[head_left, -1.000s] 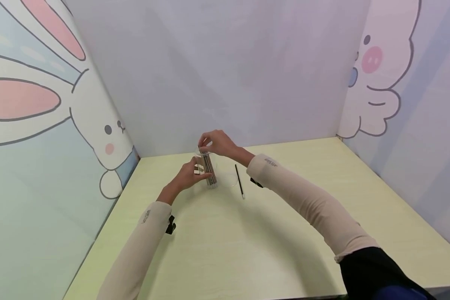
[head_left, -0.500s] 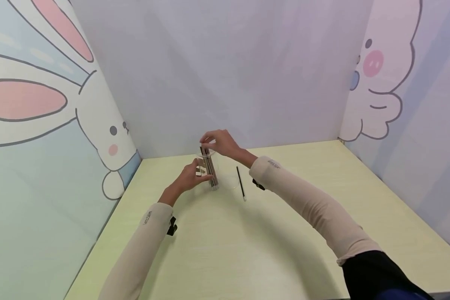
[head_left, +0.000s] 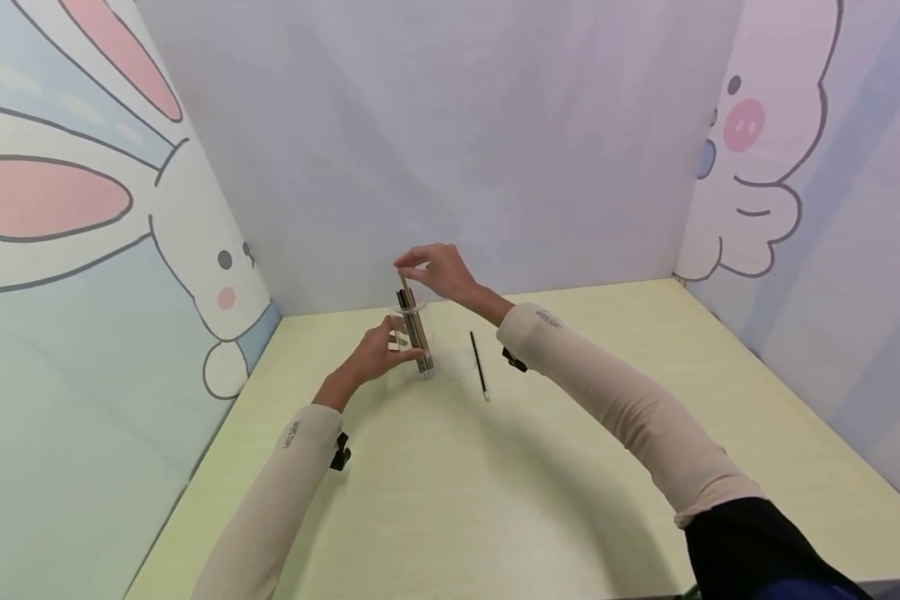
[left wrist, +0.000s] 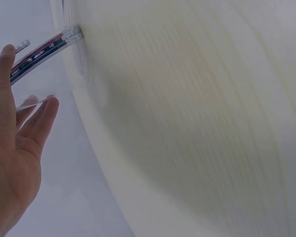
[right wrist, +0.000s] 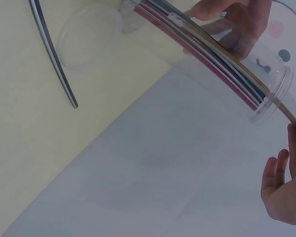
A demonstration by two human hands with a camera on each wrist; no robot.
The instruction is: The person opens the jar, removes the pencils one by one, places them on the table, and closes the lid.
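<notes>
My left hand [head_left: 375, 353] grips a clear plastic jar [right wrist: 286, 81] round its side, near the back of the table. Inside it stand several pencils [head_left: 417, 333], dark and reddish, leaning to one side. In the left wrist view their eraser ends [left wrist: 73, 34] show at the jar's bottom. Above the open mouth, my right hand [head_left: 442, 270] pinches the top of a gold-brown pencil [right wrist: 288, 113]. That pencil is partly raised above the others, its lower part still within the jar. A black pencil [head_left: 479, 367] with a pale end lies on the table, to the jar's right.
A round clear lid [right wrist: 90, 37] lies flat between the jar and the loose black pencil. Behind the pale yellow table [head_left: 450, 500] rises a plain grey wall [head_left: 450, 150]. Cartoon-printed walls stand on both sides.
My right hand has risen slightly from the jar's mouth, drawing the gold-brown pencil up above the others. The left hand keeps its grip on the jar; the black pencil stays on the table.
</notes>
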